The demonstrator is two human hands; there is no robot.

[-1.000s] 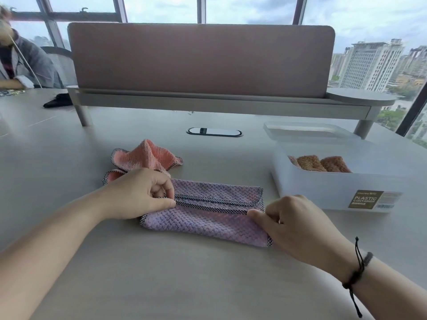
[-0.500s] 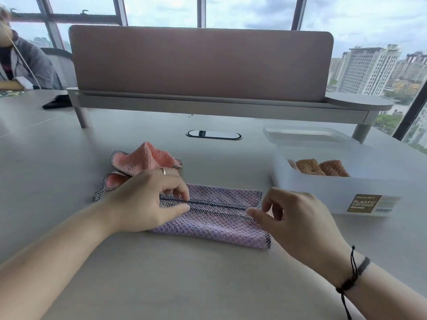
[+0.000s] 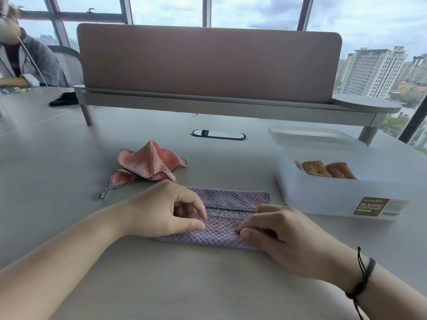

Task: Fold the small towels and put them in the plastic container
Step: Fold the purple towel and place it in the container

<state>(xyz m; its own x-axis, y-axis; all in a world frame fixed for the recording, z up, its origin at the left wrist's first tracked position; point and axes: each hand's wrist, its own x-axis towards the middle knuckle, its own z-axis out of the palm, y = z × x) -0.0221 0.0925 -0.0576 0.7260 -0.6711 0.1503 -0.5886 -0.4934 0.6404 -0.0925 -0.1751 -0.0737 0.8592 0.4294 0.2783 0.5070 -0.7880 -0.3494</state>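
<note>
Both hands rest on a lilac towel (image 3: pixel 227 218) folded into a long strip on the tabletop (image 3: pixel 161 285). The left hand (image 3: pixel 166 213) pinches the towel's near flap between thumb and curled fingers; the right hand (image 3: pixel 275 234) pinches that flap too, near the strip's right end. Just beyond the left hand lies a crumpled pink towel (image 3: pixel 147 163). Beyond the right hand stands the plastic container (image 3: pixel 346 195), open, holding folded brown towels (image 3: pixel 325 169), with its lid (image 3: pixel 307 136) behind it.

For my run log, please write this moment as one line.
stage: folding | purple towel: on table, edges folded to middle | left hand, right hand: pinching it | pink towel: unfolded | plastic container: open
</note>
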